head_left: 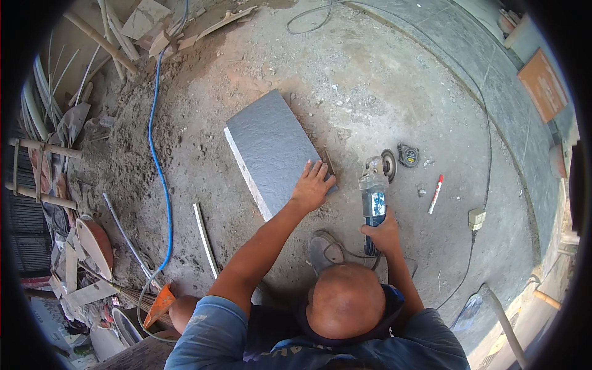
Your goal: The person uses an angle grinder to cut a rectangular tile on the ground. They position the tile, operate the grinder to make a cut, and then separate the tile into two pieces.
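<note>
A dark grey slab-like tile (268, 135) with a rough face and a pale strip along its left edge lies at an angle on the ground. My left hand (312, 185) rests on its near right corner, fingers spread and pressing flat. The fingers of my right hand (383, 233) wrap round the body of a blue angle grinder (374, 200), to the right of the tile. The grinder's metal head and disc point away from me, apart from the tile. Whether the disc spins, I cannot tell. A thin piece, partly hidden, shows beside the tile's right edge.
Right of the grinder lie a black tape measure (407, 155) and a red-and-white marker (436, 194). A cable with a pale connector (476, 219) runs along the right. On the left are a blue hose (152, 132), a white strip (205, 240), poles (102, 43) and scrap pieces.
</note>
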A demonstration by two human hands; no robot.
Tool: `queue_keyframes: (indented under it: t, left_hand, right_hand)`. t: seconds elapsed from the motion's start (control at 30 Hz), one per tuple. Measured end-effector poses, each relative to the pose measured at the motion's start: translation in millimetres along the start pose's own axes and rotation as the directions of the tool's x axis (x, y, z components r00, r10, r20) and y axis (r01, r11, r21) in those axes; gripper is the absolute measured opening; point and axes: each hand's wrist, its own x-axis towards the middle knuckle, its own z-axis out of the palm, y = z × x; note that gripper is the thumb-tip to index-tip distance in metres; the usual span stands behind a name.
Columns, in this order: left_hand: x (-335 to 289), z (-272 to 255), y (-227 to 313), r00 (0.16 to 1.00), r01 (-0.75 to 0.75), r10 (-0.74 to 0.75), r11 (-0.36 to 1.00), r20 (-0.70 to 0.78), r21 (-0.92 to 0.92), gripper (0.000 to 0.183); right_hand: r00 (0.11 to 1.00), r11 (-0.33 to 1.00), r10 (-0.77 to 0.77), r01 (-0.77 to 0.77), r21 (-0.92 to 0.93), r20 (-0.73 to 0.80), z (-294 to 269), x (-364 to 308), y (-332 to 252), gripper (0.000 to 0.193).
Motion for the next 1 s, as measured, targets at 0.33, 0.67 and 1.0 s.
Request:
queue_keyframes:
  t: [0.33, 0.67, 1.0]
  left_hand:
    - [11.9, 19.7, 14.2, 1.0, 0.005, -0.005, 0.998, -0.005, 0.059, 0.038]
    - [-34.0, 57.7, 16.3, 0.923, 0.293, -0.299, 0.954, -0.242, -0.061, 0.074]
    - [3.5, 20.6, 46.3, 0.944, 0.331, -0.33, 0.94, -0.032, 0.082, 0.064]
  right_hand:
    - [0.999, 0.992, 0.013, -0.007, 0.13, -0.049, -1.5, 1.3, 8.4, 0.056]
    - [0.998, 0.989, 0.037, -0.029, 0.142, -0.054, -7.9, 0.1, 17.3, 0.058]
    - [0.994, 0.991, 0.04, -0.026, 0.132, -0.105, -13.8, -8.3, 9.5, 0.059]
